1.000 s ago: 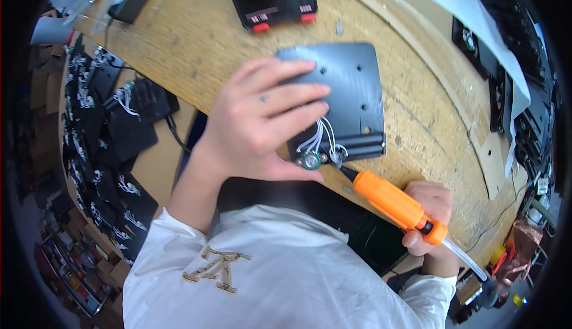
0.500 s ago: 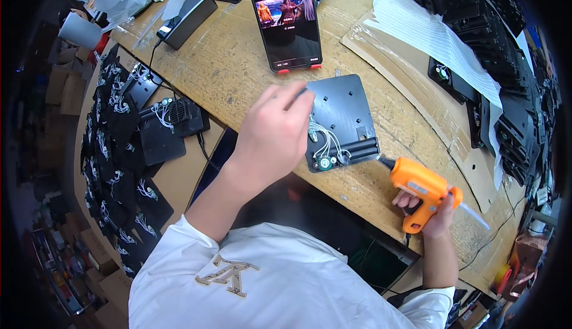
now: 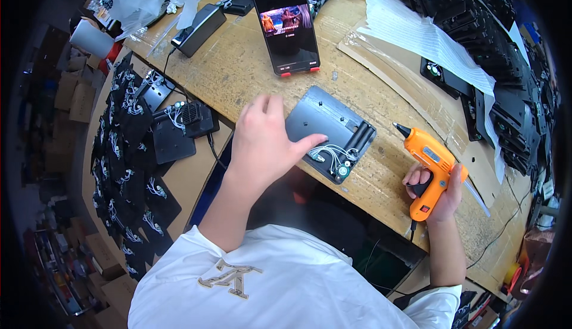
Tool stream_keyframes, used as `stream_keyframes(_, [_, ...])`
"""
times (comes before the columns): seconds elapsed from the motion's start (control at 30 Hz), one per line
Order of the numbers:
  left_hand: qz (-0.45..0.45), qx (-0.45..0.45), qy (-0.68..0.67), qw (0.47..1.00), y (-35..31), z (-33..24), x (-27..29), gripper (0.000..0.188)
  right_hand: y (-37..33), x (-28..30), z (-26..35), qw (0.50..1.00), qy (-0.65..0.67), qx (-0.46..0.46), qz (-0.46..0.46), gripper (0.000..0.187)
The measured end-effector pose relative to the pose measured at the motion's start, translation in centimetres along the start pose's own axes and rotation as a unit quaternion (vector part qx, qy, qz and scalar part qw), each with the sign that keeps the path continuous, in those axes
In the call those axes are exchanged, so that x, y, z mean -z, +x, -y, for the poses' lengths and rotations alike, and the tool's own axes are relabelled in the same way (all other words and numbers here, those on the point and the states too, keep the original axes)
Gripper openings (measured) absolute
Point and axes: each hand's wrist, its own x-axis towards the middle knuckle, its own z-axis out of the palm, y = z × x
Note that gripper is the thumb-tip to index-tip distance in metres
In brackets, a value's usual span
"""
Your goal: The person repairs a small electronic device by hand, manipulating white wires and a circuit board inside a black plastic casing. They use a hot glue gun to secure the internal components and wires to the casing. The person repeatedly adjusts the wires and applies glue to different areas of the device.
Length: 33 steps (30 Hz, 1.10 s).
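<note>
My right hand (image 3: 451, 198) is closed round the grip of an orange hot glue gun (image 3: 430, 153), with its fingers at the trigger. The dark nozzle points up and left, just right of a flat black panel (image 3: 319, 109) and apart from it. A clear glue stick (image 3: 476, 198) pokes out of the gun's back end. On the panel lie white wires (image 3: 330, 150), a small round green part (image 3: 344, 171) and black tubes (image 3: 360, 136) near one edge. My left hand (image 3: 260, 132) is open at the panel's left side, thumb stretched over the panel; whether it touches cannot be seen.
A phone (image 3: 290, 46) with a lit screen leans in a red-footed stand behind the panel. A black box (image 3: 199, 30) stands farther left. Many wired black panels are heaped on cardboard at left (image 3: 126, 150) and stacked at right (image 3: 506, 99). The gun's cord (image 3: 413, 229) drops over the table edge.
The panel has turned clockwise on the table. My left hand has gone from a pinch above it to spread fingers at its left. The glue gun's nozzle has moved away from the panel, up and right.
</note>
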Motion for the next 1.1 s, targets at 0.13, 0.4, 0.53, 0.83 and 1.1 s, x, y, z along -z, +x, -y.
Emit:
stream_keyframes(0.13, [0.114, 0.085, 0.047, 0.989, 1.2, -1.3, 0.3, 0.083, 0.1, -0.2, 0.1, 1.000, -0.024, -0.006, 0.017, 0.071])
stream_keyframes(0.4, [0.187, 0.102, 0.018, 0.977, 3.6, -1.6, 1.2, 0.077, 0.1, 0.0, -0.1, 1.000, -0.023, -0.001, 0.020, 0.069])
stream_keyframes(0.53, [0.210, 0.102, -0.015, 0.972, 3.9, -1.1, 1.0, 0.071, 0.0, 0.1, 0.0, 0.999, -0.031, 0.000, 0.024, 0.069])
stream_keyframes(0.83, [0.003, 0.032, -0.495, 0.868, -0.4, 1.4, -2.1, 0.032, -0.9, -0.4, -0.4, 0.998, -0.042, 0.011, 0.043, 0.062])
stream_keyframes(1.1, [-0.077, -0.017, -0.274, 0.958, -1.3, -1.8, 1.5, 0.068, -0.6, -2.7, -0.5, 0.920, -0.356, 0.139, 0.084, 0.066])
